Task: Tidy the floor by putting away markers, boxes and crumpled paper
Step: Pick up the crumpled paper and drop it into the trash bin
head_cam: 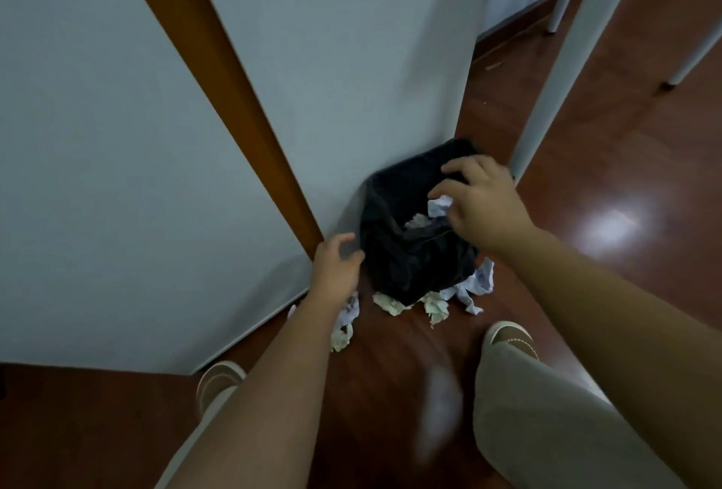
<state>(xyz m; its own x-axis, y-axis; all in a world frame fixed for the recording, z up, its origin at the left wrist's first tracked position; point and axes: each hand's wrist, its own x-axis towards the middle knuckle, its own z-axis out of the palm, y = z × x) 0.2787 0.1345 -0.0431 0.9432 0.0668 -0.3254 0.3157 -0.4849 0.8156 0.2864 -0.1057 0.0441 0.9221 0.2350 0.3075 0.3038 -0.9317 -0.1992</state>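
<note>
1. Leftmost, a pale wall (97, 136) fills the view, crossed by a slanting brown wooden strip (218, 70); both run out of frame at the top.
2. Next, the left hand (338, 267) reaches toward the near-left side of the bin, fingers loosely curled and spread, holding nothing. Whether its fingertips touch the black liner cannot be told through the motion blur.
3. Under the left forearm lie crumpled paper pieces (345, 322), partly hidden by the arm.
4. Centrally, a small bin lined with a black bag (410, 254) stands on the floor against the wall corner. Paper scraps inside (420, 221) show only in part; its far-right rim is covered by the right hand.
5. More crumpled paper on the floor (437, 305) sits against the bin's near edge, and a whiter piece (478, 283) rests just beside its right side.
6. Over the bin's opening, the right hand (482, 201) hovers with fingers bent and spread. A white paper wad (441, 205) shows just under the fingers; whether the hand pinches it or is clear of it cannot be told.
7. Below, two light shoes (512, 340) and pale trouser legs (547, 418) are cut off by the frame.
8. Rightward, white furniture legs (562, 70) stand on the glossy reddish wooden floor (609, 176); their tops are out of view.
</note>
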